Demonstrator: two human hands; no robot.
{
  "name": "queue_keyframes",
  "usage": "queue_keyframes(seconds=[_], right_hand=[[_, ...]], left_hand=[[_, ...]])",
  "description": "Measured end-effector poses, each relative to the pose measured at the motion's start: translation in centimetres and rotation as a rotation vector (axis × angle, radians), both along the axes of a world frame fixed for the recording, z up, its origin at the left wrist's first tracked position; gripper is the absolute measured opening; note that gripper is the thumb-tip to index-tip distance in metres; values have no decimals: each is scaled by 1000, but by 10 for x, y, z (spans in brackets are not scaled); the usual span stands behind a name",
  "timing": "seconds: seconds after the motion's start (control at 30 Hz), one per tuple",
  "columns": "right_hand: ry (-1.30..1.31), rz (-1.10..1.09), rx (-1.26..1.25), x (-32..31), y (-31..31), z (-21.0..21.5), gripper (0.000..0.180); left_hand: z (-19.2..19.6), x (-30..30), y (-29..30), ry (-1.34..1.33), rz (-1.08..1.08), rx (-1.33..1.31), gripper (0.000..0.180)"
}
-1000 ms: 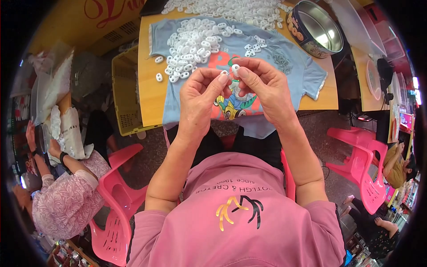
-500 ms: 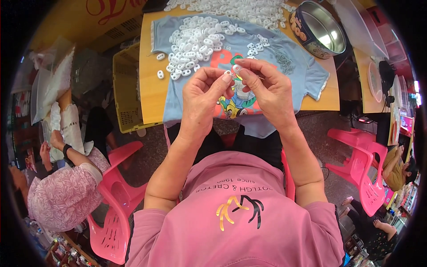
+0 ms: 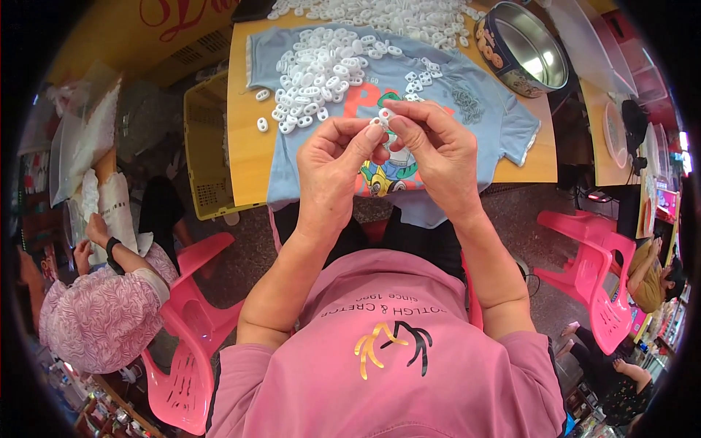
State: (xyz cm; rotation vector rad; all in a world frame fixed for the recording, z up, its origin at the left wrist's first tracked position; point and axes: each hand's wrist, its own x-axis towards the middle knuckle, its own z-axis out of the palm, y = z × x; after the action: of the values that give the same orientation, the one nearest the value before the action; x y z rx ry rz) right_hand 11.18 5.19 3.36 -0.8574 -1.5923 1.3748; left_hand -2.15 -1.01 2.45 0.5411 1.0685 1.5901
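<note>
Two bare hands at close work above a tabletop (image 3: 252,164), seen from the wearer's head. The left hand (image 3: 328,164) and the right hand (image 3: 442,157) meet at their tips, above the near part of a spread blue T-shirt (image 3: 504,113). In each, thumb and index fingers (image 3: 420,109) are pinched together with almost no gap, and a small white piece (image 3: 384,114) is gripped where the two pinches meet; the view is too coarse to tell whether the left thumb and index hold this same piece or a second one against it. The remaining fingers curl inward toward the palms.

Beyond the hands, toward the left, a heap of white two-holed pieces (image 3: 318,77) lies on the shirt, with a few strays just beside it on bare wood. A small cluster (image 3: 418,77) sits right of the heap, and farther right lies a loose grey-green tangle (image 3: 467,102). A second, broader spread of pieces (image 3: 398,18) covers the far edge. At the far right corner stands a round tin (image 3: 515,79) with a bright metal interior. A yellow crate (image 3: 212,191) rests beside the tabletop's left edge; a pink chair (image 3: 186,365) stands at lower left, near a person in a patterned garment (image 3: 106,314).
</note>
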Motion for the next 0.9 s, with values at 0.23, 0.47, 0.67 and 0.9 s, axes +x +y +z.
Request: queue_keyframes(seconds=[0.23, 0.47, 0.67, 0.9], right_hand=[[-20, 3, 172, -1, 0, -6, 20], [-15, -19, 98, -3, -8, -1, 20], [19, -14, -22, -5, -10, -5, 20], [289, 65, -450, -2, -9, 1, 26]], left_hand=[[0, -4, -1, -98, -40, 19, 13], [2, -4, -3, -118, -44, 10, 14], [-4, -7, -2, -75, -63, -17, 16], [-14, -12, -9, 49, -121, 56, 21]])
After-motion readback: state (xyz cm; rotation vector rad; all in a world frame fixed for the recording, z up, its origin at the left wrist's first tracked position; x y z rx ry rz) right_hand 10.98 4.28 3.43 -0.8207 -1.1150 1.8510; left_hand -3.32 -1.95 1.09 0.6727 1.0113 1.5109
